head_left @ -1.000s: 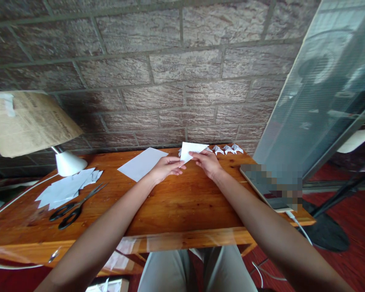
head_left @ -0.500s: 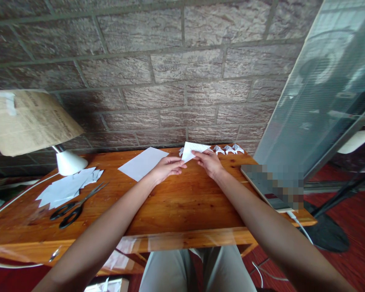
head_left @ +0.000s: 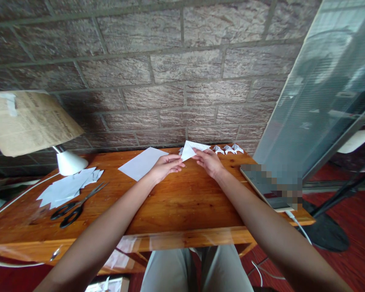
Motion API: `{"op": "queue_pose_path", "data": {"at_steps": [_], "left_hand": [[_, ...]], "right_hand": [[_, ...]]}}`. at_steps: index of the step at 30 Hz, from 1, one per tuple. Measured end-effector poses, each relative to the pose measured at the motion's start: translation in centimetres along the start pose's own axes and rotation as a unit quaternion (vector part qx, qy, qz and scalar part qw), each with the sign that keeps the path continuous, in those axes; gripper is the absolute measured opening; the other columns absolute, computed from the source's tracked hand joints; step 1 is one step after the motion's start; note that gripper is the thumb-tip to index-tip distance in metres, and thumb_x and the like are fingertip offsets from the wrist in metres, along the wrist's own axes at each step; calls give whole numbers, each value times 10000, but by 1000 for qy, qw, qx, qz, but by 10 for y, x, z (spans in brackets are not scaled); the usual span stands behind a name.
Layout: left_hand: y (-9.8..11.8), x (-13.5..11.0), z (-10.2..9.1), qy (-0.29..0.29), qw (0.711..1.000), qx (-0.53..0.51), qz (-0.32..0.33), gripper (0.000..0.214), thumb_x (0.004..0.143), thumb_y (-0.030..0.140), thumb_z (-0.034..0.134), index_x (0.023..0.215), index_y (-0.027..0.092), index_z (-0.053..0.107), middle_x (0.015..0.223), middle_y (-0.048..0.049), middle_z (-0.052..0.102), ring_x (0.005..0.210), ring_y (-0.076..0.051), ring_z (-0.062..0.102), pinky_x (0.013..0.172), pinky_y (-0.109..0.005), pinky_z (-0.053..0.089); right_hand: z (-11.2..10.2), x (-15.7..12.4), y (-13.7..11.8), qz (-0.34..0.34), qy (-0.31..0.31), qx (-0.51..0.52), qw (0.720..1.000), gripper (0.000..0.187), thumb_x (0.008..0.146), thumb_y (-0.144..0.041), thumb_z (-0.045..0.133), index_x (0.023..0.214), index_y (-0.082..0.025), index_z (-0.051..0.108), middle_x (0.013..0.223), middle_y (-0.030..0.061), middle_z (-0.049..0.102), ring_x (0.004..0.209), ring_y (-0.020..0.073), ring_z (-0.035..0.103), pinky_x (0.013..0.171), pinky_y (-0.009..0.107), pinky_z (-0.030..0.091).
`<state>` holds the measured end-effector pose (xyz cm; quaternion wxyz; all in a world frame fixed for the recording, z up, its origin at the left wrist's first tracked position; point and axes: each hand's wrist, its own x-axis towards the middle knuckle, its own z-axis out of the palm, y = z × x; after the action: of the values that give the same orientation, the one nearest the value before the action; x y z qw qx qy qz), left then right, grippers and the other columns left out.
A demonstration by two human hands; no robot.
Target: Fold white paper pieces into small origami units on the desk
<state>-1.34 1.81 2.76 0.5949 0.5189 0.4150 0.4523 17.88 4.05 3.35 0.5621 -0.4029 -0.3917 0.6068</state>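
Left hand (head_left: pixel 166 166) fingers pinch lower corner of white folded paper (head_left: pixel 191 148); right hand (head_left: pixel 209 161) fingers pinch its top flap. Paper held just above counter (head_left: pixel 182 198), near far edge. Flatter, pointier than second ago: fold closing.

Paper (head_left: pixel 192 149) corner hidden under fingers (head_left: pixel 198 153); device (head_left: pixel 272 184) pixelated; lamp shade (head_left: pixel 27 121) cut off left.

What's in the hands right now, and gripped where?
One folded white paper, held above the table by both hands: the left hand pinches its lower tip, and the right hand grips its lower edge.
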Motion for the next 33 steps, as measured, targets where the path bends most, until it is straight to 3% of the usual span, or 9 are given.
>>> {"op": "queue_pose_path", "data": {"at_steps": [5,8,11,16,20,33], "left_hand": [[0,1,-2,-20,1000,2,0,471,633,376,829,1012,144,672,802,-83,732,625,-124,644,689,-279,494],[-3,2,-1,-56,998,39,10,440,680,443,786,992,149,688,953,-120,729,833,-186,680,782,-324,517],[-7,3,1,-42,998,33,34,462,697,488,757,1018,162,696,1067,-117,706,968,-215,658,859,-360,515],[-11,8,-2,29,998,-20,59,429,635,433,809,933,144,699,926,-82,724,912,-204,665,869,-360,511],[-12,11,-5,51,996,-37,69,371,611,372,824,864,139,684,850,-60,719,846,-188,669,831,-352,518],[-10,8,-2,29,995,-44,90,500,604,312,835,1055,165,674,1038,-83,727,901,-209,670,812,-332,504]], "right_hand": [[0,1,1,4,7,-3,1000,149,676,-204,781,659,-185,634,785,10,739,651,93,665,500,157,405],[1,0,3,-13,-13,-31,999,126,662,-225,786,714,-182,680,802,22,743,651,96,662,503,159,413],[3,-3,7,-31,-49,-68,996,202,610,-269,817,751,-176,706,794,29,744,675,113,670,518,168,423],[6,-6,12,-41,-90,-135,986,294,560,-351,841,740,-159,709,758,32,732,676,122,661,522,175,416],[7,-5,12,-43,-83,-130,987,292,604,-397,814,728,-164,689,779,29,721,699,113,653,517,169,405],[7,-5,11,-48,-80,-134,986,310,658,-450,782,732,-167,677,734,23,702,675,100,640,503,159,395]]}}
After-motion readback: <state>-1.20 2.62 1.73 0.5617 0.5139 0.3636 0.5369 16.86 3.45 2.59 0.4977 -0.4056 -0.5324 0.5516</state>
